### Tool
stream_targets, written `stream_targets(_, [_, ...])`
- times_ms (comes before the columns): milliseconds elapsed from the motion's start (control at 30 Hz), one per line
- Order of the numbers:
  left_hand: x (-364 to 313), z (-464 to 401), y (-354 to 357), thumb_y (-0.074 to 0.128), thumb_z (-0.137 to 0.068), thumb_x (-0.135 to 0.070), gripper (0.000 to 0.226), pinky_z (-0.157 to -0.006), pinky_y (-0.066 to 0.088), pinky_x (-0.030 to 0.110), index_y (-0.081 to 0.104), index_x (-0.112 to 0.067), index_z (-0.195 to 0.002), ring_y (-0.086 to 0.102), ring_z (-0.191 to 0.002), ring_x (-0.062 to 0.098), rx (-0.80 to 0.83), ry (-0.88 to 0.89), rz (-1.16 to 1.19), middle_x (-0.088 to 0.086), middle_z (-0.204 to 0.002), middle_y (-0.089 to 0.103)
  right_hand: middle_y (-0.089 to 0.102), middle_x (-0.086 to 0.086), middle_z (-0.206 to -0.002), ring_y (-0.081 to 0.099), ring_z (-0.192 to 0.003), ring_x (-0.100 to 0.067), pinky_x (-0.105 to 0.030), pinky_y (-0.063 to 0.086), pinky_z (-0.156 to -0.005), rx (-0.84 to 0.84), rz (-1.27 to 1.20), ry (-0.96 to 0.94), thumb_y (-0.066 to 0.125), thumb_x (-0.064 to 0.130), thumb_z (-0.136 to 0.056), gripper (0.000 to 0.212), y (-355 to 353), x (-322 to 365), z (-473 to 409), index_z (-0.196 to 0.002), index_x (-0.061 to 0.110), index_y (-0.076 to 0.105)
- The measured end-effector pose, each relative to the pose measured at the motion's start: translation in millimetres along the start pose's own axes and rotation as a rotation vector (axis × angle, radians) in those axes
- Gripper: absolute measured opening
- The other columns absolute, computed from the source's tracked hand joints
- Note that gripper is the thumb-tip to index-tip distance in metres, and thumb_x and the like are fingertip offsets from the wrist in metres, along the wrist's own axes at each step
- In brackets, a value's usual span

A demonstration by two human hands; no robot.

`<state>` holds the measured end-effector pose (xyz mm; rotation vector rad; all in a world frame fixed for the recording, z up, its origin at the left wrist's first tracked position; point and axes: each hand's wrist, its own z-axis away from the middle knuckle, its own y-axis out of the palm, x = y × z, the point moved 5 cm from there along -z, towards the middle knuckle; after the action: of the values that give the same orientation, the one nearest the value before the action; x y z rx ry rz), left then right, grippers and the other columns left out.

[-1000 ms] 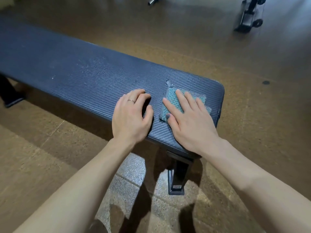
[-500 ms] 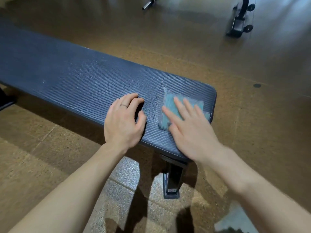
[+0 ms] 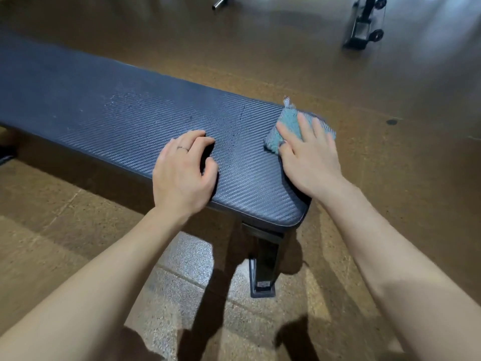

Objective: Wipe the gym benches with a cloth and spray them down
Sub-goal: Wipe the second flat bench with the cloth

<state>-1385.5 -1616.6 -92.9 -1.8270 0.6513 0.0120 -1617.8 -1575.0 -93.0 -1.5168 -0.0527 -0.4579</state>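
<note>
Right hand (image 3: 311,162) flat, fingers straight, pressing teal cloth (image 3: 289,123) at the dark ribbed surface (image 3: 130,113) end; left hand (image 3: 182,173) resting beside, fingers curled, holding nothing

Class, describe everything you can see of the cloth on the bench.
The cloth is small, teal, with a nubbly weave and a pale frayed corner. It lies flat at the far corner of the bench, at its right end. The right hand presses it with straight fingers, covering much of it.

Both hands lie palm-down, left hand (image 3: 182,175) curled, right hand (image 3: 309,160) flat.
</note>
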Motion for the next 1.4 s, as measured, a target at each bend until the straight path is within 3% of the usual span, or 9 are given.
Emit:
stream_targets(200, [-0.5, -0.6, 1.9, 0.044, -0.094, -0.035, 0.043, -0.12, 0.033, 0.043, 0.065, -0.021, -0.129, 0.05, -0.135, 0.017, 0.022, 0.005, -0.015, -0.005, -0.144, 0.058, -0.016, 0.016, -0.167, -0.029, -0.149, -0.006, -0.038, -0.006, -0.125, -0.007, -0.222, -0.06, 0.022, 0.043, -0.106, 0.05, 19.3, 27.9, 125.5, -0.155, 0.05, 0.016])
stream_targets(500, [-2.2, 0.1, 0.2, 0.043, -0.095, -0.034, 0.043, -0.117, 0.036, 0.044, 0.064, -0.021, -0.13, 0.05, -0.133, 0.018, 0.02, -0.001, -0.01, -0.005, -0.144, 0.058, -0.005, 0.004, -0.17, -0.012, -0.155, -0.022, -0.04, 0.0, -0.124, -0.024, -0.3, 0.121, 0.023, 0.035, -0.107, 0.051, -6.5, -18.6, -16.0, -0.158, 0.037, 0.027])
stream_targets(633, [-1.8, 0.7, 2.0, 0.042, -0.093, -0.035, 0.044, -0.121, 0.032, 0.042, 0.063, -0.022, -0.13, 0.049, -0.135, 0.017, 0.017, -0.009, -0.019, -0.005, -0.145, 0.057, -0.014, 0.01, -0.168, -0.012, -0.155, -0.016, -0.037, 0.004, -0.125, -0.19, -0.46, 0.147, 0.029, 0.033, -0.108, 0.05, 13.6, 5.0, 61.8, -0.158, 0.035, 0.028])
stream_targets(733, [-2.0, 0.2, 3.6, 0.04, -0.093, -0.035, 0.046, -0.123, 0.028, 0.041, 0.063, -0.022, -0.131, 0.047, -0.137, 0.016, 0.026, -0.009, -0.03, -0.005, -0.146, 0.056, -0.025, 0.023, -0.163, -0.02, -0.152, -0.004, -0.026, 0.0, -0.119, -0.201, -0.566, 0.158, 0.031, 0.034, -0.108, 0.051, 27.6, 29.3, 119.5, -0.158, 0.041, 0.022])
stream_targets(833, [-2.3, -0.2, 2.8, 0.038, -0.093, -0.036, 0.048, -0.123, 0.027, 0.042, 0.062, -0.021, -0.132, 0.045, -0.14, 0.016, 0.037, -0.001, -0.04, -0.006, -0.147, 0.055, -0.026, 0.02, -0.163, -0.022, -0.151, -0.005, -0.028, -0.002, -0.118, -0.164, -0.503, 0.162, 0.027, 0.037, -0.108, 0.051, 25.9, 24.6, 114.2, -0.158, 0.043, 0.017])
stream_targets(967, [-2.5, 1.0, 1.6, 0.039, -0.093, -0.035, 0.047, -0.123, 0.027, 0.042, 0.062, -0.022, -0.132, 0.046, -0.14, 0.016, 0.034, 0.0, -0.031, -0.005, -0.147, 0.055, -0.014, 0.004, -0.169, -0.008, -0.156, -0.02, -0.041, 0.003, -0.127, -0.124, -0.459, 0.234, 0.024, 0.036, -0.108, 0.051, 3.7, -7.5, 28.0, -0.159, 0.034, 0.023])
stream_targets(1067, [-2.7, 0.4, 2.2, 0.04, -0.093, -0.035, 0.046, -0.123, 0.028, 0.042, 0.062, -0.022, -0.131, 0.047, -0.138, 0.016, 0.034, -0.004, -0.022, -0.005, -0.146, 0.056, -0.011, 0.003, -0.17, -0.004, -0.156, -0.023, -0.044, 0.007, -0.127, -0.079, -0.426, 0.262, 0.024, 0.036, -0.108, 0.053, -4.6, -10.4, 1.9, -0.16, 0.033, 0.022])
stream_targets(1267, [-2.3, 0.4, 2.5, 0.041, -0.092, -0.034, 0.047, -0.122, 0.028, 0.043, 0.063, -0.021, -0.13, 0.047, -0.139, 0.017, 0.024, 0.0, -0.02, -0.005, -0.146, 0.056, -0.019, 0.004, -0.168, -0.022, -0.153, -0.021, -0.036, 0.005, -0.121, -0.117, -0.181, 0.144, 0.015, 0.041, -0.104, 0.058, 37.6, 34.4, 127.7, -0.161, 0.031, 0.009])
stream_targets(1400, [-2.3, 0.2, 3.2, 0.041, -0.092, -0.035, 0.047, -0.122, 0.029, 0.043, 0.063, -0.021, -0.13, 0.046, -0.14, 0.017, 0.023, 0.003, -0.024, -0.005, -0.146, 0.056, 0.009, -0.009, -0.169, -0.001, -0.156, -0.034, -0.048, 0.008, -0.126, -0.17, 0.083, 0.045, 0.019, 0.04, -0.102, 0.062, 44.3, 47.7, 136.0, -0.161, 0.021, 0.021])
